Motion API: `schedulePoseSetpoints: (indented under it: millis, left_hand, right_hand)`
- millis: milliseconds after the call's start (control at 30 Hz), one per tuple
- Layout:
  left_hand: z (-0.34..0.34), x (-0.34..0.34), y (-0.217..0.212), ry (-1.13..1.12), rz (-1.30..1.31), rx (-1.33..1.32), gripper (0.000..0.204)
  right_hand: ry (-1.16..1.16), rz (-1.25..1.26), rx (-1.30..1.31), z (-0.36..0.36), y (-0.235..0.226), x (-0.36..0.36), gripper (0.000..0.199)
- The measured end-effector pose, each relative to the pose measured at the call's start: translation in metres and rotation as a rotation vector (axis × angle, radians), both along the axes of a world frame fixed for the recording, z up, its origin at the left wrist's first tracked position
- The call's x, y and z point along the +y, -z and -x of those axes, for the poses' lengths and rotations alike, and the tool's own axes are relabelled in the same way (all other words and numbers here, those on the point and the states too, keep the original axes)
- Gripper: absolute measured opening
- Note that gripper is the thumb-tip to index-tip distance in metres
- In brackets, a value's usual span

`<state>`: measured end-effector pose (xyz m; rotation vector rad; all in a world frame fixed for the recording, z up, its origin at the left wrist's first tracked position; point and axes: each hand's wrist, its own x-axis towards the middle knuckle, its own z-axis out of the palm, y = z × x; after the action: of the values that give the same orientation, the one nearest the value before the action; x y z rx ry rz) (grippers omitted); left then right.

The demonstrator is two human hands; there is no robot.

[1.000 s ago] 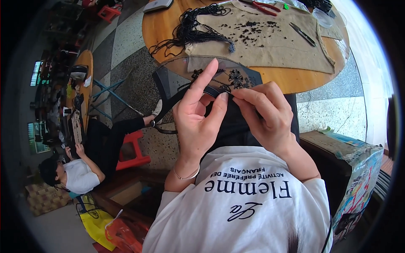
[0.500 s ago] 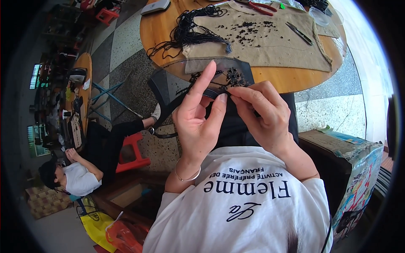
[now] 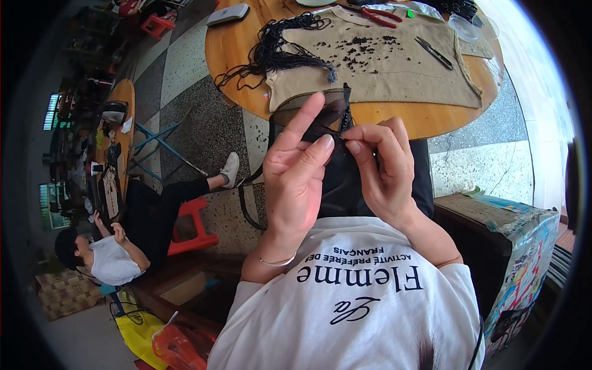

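A sheer black mesh piece [image 3: 302,100] with dark beading along one edge is between my hands, just off the near table edge. My left hand [image 3: 293,169] grips it under the thumb, with the index finger stretched away. At the edge of the mesh, the right hand [image 3: 390,169] has thumb and index finger pinched together beside the left thumb tip. Whatever that pinch holds is too small to make out. A black strap [image 3: 246,206] hangs in a loop left of my left wrist.
On the round wooden table [image 3: 225,46] lies a beige cloth [image 3: 425,86] with scattered black beads [image 3: 361,54], thread snips [image 3: 435,53] and red-handled pliers [image 3: 381,17]. A black cord bundle [image 3: 283,52] covers its left side. A cardboard box [image 3: 493,216] stands right; a seated person [image 3: 117,256] works left.
The mesh piece has been turned and gathered, so less of its beaded face shows. Its strap has shifted. Both hands stay close together; the seated person's hands have moved apart.
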<state>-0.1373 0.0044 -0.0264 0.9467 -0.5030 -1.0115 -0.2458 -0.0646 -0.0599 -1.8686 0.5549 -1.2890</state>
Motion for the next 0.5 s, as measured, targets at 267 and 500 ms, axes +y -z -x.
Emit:
schedulePoseSetpoints:
  millis: [267, 500]
  left_hand:
    - [-0.0039, 0.0029, -0.0023, 0.064, -0.009, 0.111, 0.049]
    - [0.0010, 0.0031, -0.0021, 0.059, 0.020, 0.063, 0.049]
  right_hand:
    - [-0.044, -0.122, -0.025, 0.0030, -0.0008, 0.0002, 0.013]
    - [-0.094, -0.221, -0.047, 0.0032, 0.0033, 0.0053, 0.008]
